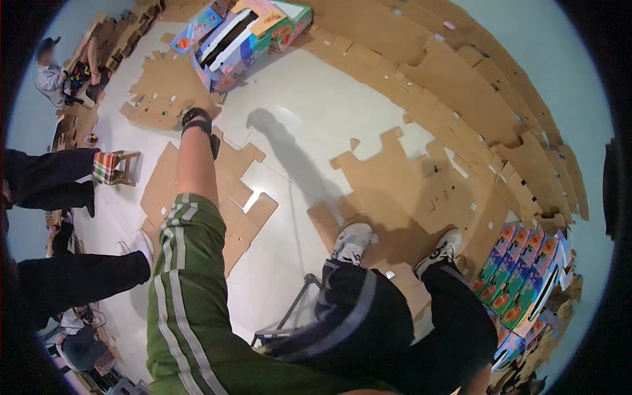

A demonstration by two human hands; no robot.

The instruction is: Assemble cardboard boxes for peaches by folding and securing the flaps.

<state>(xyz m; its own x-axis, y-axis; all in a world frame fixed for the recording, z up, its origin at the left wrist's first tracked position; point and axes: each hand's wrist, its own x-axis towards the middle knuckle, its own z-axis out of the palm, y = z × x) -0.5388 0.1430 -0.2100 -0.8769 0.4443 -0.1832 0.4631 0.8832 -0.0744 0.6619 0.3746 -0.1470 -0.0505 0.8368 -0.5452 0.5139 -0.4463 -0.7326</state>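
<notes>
My left arm, in a green sleeve with grey stripes, stretches far forward. My left hand (205,104), with a dark band on its wrist, is over a flat brown cardboard sheet (161,82), near the lower corner of a colourful printed carton (247,43). The fingers blend into the cardboard, so whether they grip anything does not show. A slotted cardboard sheet (178,181) lies under my forearm. Of my right arm only a bit of bare skin shows at the lower edge; the hand is out of sight.
Several printed boxes (520,270) are stacked at the right. I sit with both shoes on a cut cardboard sheet (382,171). Cardboard piles (454,72) line the wall. A small stool (118,168) and other people's legs (79,276) are at the left; a metal frame (296,303) stands beside my leg.
</notes>
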